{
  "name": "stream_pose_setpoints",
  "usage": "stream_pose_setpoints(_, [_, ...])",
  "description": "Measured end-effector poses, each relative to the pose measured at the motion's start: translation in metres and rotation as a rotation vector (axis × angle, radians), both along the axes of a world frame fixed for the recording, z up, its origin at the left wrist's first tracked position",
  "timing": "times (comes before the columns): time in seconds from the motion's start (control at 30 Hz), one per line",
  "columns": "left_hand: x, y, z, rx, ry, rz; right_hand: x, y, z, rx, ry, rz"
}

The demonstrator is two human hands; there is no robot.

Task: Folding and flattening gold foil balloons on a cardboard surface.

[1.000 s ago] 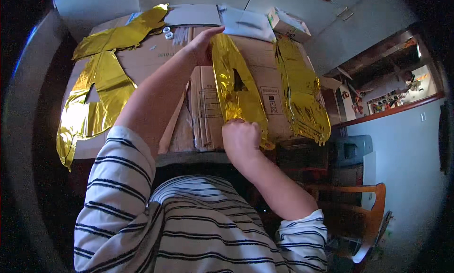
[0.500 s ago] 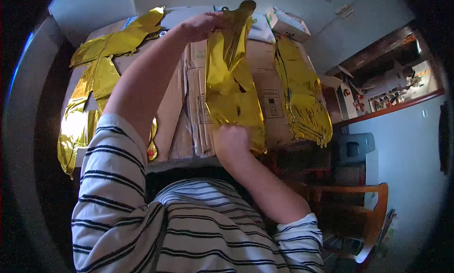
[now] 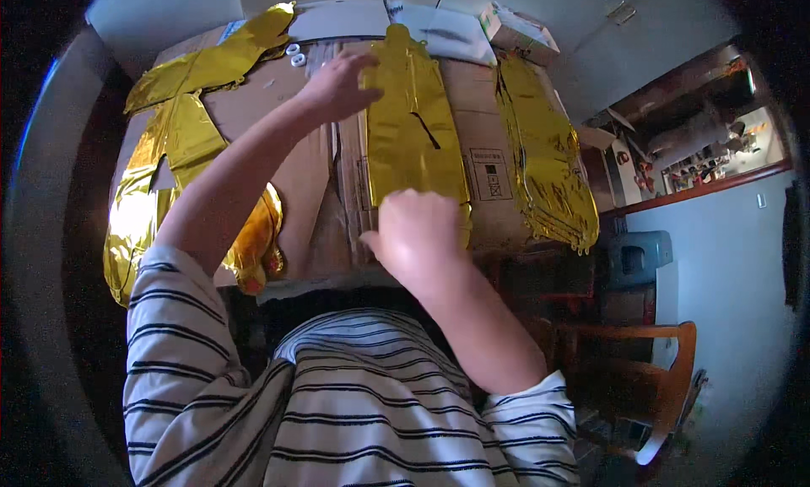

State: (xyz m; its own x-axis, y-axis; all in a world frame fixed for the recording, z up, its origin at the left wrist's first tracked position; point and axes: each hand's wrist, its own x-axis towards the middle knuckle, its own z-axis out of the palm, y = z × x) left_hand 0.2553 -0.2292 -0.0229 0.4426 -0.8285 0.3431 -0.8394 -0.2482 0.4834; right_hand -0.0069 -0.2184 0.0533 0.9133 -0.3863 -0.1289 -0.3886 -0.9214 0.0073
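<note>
A flat, uninflated gold foil balloon lies lengthwise on the cardboard-covered table, a dark slit-like mark at its middle. My left hand hovers beside its far left edge, fingers apart and holding nothing. Over the balloon's near end is my right hand, back up and thumb out to the left. Its other fingers are bent down out of sight, so whether they grip the foil cannot be seen. Just right lies a stack of gold foil balloons. More flat gold foil is spread at the far left.
Cardboard covers the table. Partly behind my left forearm, a puffed gold-orange foil piece sits near the front edge. Two small white rolls and an open box stand toward the back. A wooden chair is at the lower right.
The middle balloon, lifted at its far end before, now lies flat. My left hand has let go and drawn back left and nearer. My right hand has shifted slightly farther up the balloon.
</note>
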Motion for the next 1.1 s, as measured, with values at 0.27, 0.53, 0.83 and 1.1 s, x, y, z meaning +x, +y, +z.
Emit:
stream_pose_setpoints(0.27, [-0.049,0.071,-0.027,-0.012,0.028,-0.232,-0.052,-0.158,-0.042,0.226,-0.398,0.053])
stream_pose_setpoints(0.53, [-0.087,0.072,-0.049,0.093,-0.219,-0.176,-0.045,-0.170,-0.108,0.107,-0.504,0.257])
stream_pose_setpoints(0.83, [-0.101,0.079,-0.047,0.065,-0.233,-0.175,-0.061,-0.166,-0.112,0.183,-0.611,0.252])
stream_pose_setpoints(1.1, [-0.113,0.065,-0.035,-0.013,-0.263,-0.209,-0.099,-0.108,-0.103,0.182,-0.653,0.250])
